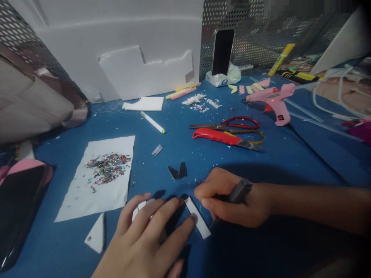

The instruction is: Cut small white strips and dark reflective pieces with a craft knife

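My right hand [232, 200] grips a black marker [241, 190], its lower end beside the right edge of a narrow white strip [199, 220]. The strip has dark edges and lies slanted on the blue surface. My left hand [153, 235] rests with its fingers spread, one fingertip pressing on the strip. Under its fingers sits a white piece [140, 208], partly hidden. A small black V-shaped piece [177, 172] lies just beyond the hands. To the left is a white wedge-shaped foam piece [97, 235] with a dark spot.
Red-handled scissors [240, 125] and a red utility knife [217, 137] lie beyond my right hand. A pink glue gun [274, 101] is at the right. Colourful scraps lie on white paper [78, 193]. A phone [223, 52] stands behind, near white foam sheets [156, 34].
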Demonstrator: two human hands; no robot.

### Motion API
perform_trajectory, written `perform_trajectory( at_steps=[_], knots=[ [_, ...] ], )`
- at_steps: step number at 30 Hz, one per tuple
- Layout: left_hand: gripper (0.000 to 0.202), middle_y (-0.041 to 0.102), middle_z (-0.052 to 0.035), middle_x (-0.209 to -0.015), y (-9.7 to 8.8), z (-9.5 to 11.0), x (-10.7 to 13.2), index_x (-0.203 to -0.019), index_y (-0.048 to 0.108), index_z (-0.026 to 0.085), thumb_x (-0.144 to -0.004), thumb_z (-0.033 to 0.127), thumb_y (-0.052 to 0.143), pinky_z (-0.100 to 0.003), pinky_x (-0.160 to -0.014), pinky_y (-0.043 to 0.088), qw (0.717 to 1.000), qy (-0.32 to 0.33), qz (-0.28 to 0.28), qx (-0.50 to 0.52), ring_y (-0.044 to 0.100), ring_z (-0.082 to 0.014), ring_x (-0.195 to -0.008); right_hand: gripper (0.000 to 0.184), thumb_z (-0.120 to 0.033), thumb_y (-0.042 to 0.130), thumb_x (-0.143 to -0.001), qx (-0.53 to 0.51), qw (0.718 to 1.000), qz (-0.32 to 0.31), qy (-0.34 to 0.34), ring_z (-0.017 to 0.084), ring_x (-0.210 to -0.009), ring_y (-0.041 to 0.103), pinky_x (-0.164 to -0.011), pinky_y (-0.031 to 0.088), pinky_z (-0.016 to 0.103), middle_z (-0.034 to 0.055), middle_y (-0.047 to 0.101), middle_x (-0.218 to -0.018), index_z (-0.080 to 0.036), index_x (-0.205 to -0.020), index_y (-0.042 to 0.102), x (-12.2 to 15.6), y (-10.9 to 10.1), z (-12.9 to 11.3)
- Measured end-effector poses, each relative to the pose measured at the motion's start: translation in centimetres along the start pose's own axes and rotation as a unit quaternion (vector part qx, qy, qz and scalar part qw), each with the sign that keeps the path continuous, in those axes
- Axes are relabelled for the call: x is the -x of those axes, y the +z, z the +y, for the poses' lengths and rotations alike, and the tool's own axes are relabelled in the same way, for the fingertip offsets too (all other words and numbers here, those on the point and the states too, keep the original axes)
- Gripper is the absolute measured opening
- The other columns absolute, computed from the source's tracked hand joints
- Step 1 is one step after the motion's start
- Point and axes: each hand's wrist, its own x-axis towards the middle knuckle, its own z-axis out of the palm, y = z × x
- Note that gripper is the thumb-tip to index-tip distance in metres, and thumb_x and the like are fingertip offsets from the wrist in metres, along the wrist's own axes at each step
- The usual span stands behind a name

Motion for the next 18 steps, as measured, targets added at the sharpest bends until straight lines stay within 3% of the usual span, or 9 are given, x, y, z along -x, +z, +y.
perform_trajectory(
  at_steps=[10,18],
  knots=[
    [0.036,0.053,-0.0036,-0.121,-0.14,-0.03,0.16,-0.118,0.06,0.034,-0.089,0.04,0.041,-0.044,-0.106,0.019,1.0,0.0,-0.002,-0.001,0.047,-0.0227,-0.104,0.027,-0.016,0.043,-0.086,-0.02,0.999,-0.027,-0.026,0.004,-0.046,0.033,-0.046,0.027,0.018,-0.0062,0.033,-0.052,-0.017,-0.061,0.032,0.09,0.04,0.14],
    [0.036,0.053,-0.0039,-0.12,-0.08,0.06,0.06,-0.118,0.06,0.034,-0.088,0.04,0.042,-0.044,-0.106,0.018,1.0,-0.003,-0.006,0.002,0.046,-0.023,-0.105,0.027,-0.018,0.042,-0.087,-0.028,0.999,-0.023,-0.021,0.005,-0.046,0.038,-0.047,0.03,0.018,-0.0049,0.039,-0.051,-0.017,-0.061,0.035,0.19,0.13,0.2]
  ],
)
